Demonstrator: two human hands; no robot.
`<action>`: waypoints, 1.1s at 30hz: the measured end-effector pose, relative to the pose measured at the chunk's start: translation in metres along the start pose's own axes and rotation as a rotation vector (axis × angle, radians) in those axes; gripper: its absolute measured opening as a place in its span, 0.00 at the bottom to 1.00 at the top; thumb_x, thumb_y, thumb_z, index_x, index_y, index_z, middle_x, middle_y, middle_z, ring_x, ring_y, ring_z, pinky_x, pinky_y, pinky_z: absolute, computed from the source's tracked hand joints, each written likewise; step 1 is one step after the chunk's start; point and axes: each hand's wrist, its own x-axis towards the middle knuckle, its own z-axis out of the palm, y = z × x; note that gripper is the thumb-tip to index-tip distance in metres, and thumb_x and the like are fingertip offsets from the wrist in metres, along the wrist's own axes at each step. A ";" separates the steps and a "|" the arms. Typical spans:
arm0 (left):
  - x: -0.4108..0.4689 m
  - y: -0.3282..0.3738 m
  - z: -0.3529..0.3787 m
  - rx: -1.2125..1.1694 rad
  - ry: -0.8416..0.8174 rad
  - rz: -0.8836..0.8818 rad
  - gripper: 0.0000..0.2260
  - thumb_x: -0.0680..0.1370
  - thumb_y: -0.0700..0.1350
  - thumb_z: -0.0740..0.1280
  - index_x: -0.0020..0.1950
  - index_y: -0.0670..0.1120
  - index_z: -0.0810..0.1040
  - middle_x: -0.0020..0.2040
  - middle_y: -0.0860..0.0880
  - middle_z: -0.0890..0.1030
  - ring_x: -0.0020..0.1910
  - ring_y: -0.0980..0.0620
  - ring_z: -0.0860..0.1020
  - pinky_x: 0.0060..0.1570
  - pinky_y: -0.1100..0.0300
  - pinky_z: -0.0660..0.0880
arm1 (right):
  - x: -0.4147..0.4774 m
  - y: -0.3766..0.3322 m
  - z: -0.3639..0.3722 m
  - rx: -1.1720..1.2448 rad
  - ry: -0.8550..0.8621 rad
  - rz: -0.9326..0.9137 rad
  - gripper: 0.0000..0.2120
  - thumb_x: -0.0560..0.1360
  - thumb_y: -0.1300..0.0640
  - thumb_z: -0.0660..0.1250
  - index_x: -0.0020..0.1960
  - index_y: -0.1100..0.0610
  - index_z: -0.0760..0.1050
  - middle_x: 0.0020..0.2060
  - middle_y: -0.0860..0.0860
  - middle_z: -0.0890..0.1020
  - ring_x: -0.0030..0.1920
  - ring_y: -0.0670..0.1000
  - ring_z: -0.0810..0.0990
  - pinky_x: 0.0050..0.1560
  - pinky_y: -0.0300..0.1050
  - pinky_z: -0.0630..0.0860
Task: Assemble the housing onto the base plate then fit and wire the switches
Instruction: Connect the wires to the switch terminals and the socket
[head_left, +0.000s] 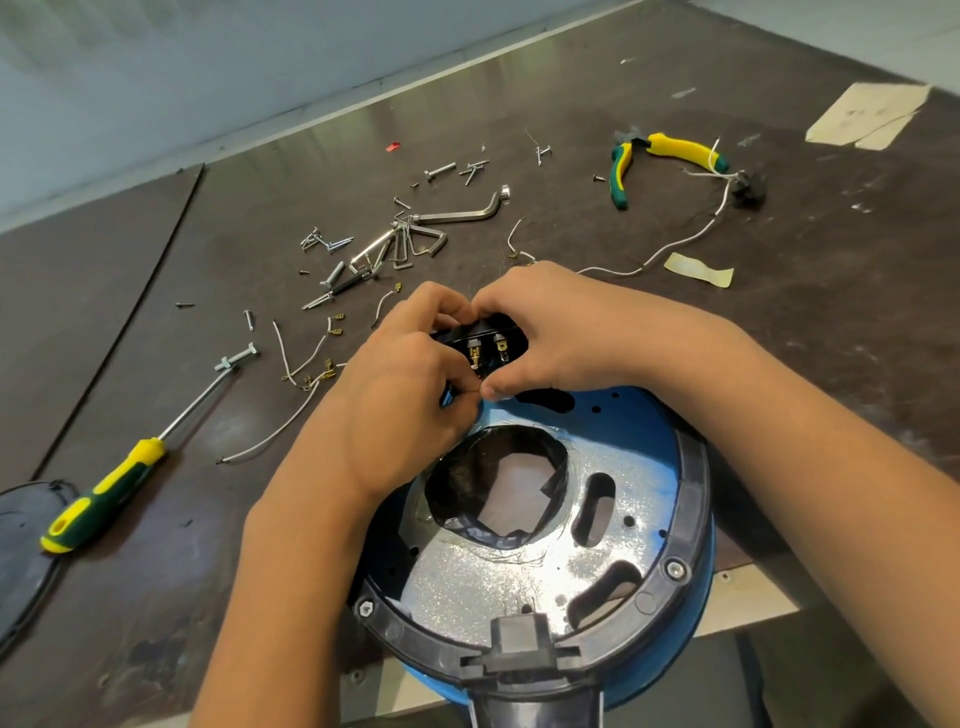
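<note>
Head cam: we had left hand & right hand curled round the black switch block w/ brass terminals, at the far rim of the blue housing. Housing sat on the surface at its near edge; screwdriver lay left, pliers far back right.

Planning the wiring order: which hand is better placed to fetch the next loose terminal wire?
Probably the left hand: the loose terminal wires lie on the table right beside it, while the right hand grips the switch block from the opposite side.
</note>
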 end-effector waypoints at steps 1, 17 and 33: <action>0.000 0.000 0.000 -0.002 0.001 0.002 0.03 0.69 0.39 0.77 0.37 0.47 0.87 0.61 0.43 0.74 0.57 0.46 0.77 0.53 0.57 0.71 | 0.000 0.000 0.000 -0.003 0.004 -0.002 0.24 0.68 0.44 0.78 0.60 0.51 0.77 0.45 0.46 0.77 0.47 0.50 0.77 0.47 0.49 0.76; -0.001 0.000 -0.001 -0.017 -0.010 -0.003 0.03 0.69 0.40 0.76 0.36 0.47 0.86 0.61 0.45 0.72 0.59 0.49 0.74 0.55 0.56 0.74 | 0.001 0.001 0.001 -0.043 0.021 -0.018 0.26 0.67 0.44 0.78 0.60 0.52 0.77 0.48 0.47 0.79 0.47 0.49 0.78 0.44 0.44 0.75; -0.002 0.001 -0.001 0.008 -0.021 -0.011 0.03 0.71 0.40 0.75 0.38 0.47 0.86 0.63 0.45 0.71 0.60 0.48 0.74 0.52 0.59 0.70 | 0.001 0.000 0.001 -0.022 0.002 -0.008 0.25 0.68 0.45 0.77 0.62 0.51 0.76 0.49 0.47 0.78 0.49 0.50 0.79 0.48 0.50 0.78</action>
